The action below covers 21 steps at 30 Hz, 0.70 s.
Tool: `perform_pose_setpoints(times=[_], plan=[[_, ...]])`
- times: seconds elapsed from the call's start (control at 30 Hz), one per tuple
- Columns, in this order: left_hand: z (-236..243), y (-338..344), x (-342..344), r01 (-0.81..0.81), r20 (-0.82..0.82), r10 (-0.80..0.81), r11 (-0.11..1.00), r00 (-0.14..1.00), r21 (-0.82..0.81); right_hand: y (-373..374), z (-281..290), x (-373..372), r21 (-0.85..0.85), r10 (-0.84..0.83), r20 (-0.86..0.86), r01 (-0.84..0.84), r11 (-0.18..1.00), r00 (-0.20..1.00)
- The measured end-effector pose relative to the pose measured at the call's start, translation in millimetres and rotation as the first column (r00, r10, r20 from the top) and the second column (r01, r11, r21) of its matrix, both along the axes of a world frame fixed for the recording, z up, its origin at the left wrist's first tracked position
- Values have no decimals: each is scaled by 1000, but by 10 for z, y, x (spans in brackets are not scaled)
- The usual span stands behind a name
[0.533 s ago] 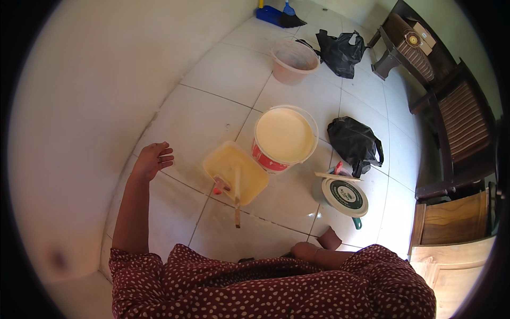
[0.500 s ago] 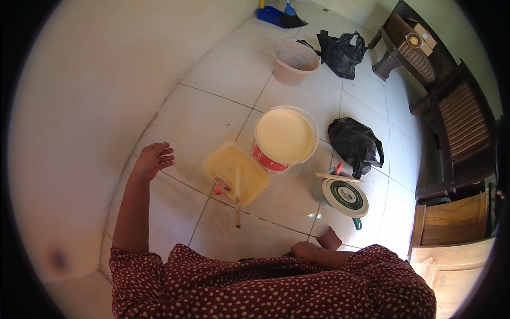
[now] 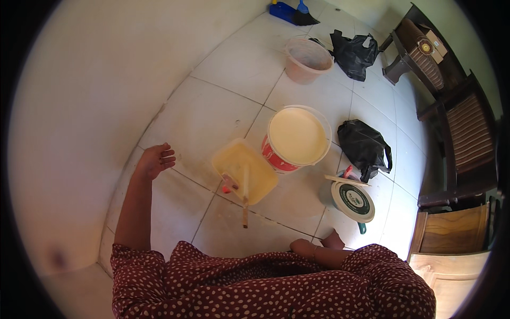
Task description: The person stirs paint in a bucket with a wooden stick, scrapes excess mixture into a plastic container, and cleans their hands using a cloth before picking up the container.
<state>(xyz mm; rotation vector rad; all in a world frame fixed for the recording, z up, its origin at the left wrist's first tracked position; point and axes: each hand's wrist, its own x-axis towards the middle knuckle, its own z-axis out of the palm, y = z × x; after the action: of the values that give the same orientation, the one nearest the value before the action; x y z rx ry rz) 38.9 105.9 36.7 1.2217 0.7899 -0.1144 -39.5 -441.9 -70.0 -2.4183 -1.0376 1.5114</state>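
My left hand [image 3: 159, 159] hovers at the left near the wall, fingers loosely curved and apart, holding nothing. My right hand [image 3: 303, 247] is low beside my dotted maroon clothing, its fingers hidden, near a reddish-brown piece [image 3: 333, 240]. Nearest my left hand is a shallow yellowish tray [image 3: 259, 181] with a pale wooden stick [image 3: 245, 191] across it and a small red item [image 3: 226, 189] at its edge. Beside it stands a white-and-red bucket [image 3: 297, 133] of cream liquid. A lidded green-and-white tub [image 3: 353, 204] sits to the right, with flat sticks [image 3: 340, 178] on top.
Black bags [image 3: 361, 143] lie on the tiled floor [image 3: 212, 101]. A pinkish basin [image 3: 308, 72] and a blue dustpan with brush [image 3: 287, 15] stand farther back. Dark wooden furniture [image 3: 462, 133] and lighter wooden panels [image 3: 451, 226] line the right side. A wall [image 3: 85, 106] rises at the left.
The camera view has turned slightly, so the floor objects appear a little farther right. Both hands stay in nearly the same positions.
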Motion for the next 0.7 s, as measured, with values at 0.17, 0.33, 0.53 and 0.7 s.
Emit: perform_pose_setpoints(times=[0.17, 0.33, 0.53, 0.7], plan=[[-39, -121, 19, 59, -26, -59, 998, 998, -9, 60, 94, 117, -17, 57, -96, -59, 998, 994], [-8, -279, 812, 207, 11, -216, 945, 976, 252, 546, 1144, 793, 165, -160, -168, 187, 968, 973], [654, -1084, 1367, 332, 90, -395, 859, 914, 390, 618, 2598, 1675, 402, -661, -234, 690, 602, 713], [591, -786, 1098, 420, 8, -464, 808, 886, 413, 526, 2823, 1769, 471, -791, -143, 743, 474, 595]])
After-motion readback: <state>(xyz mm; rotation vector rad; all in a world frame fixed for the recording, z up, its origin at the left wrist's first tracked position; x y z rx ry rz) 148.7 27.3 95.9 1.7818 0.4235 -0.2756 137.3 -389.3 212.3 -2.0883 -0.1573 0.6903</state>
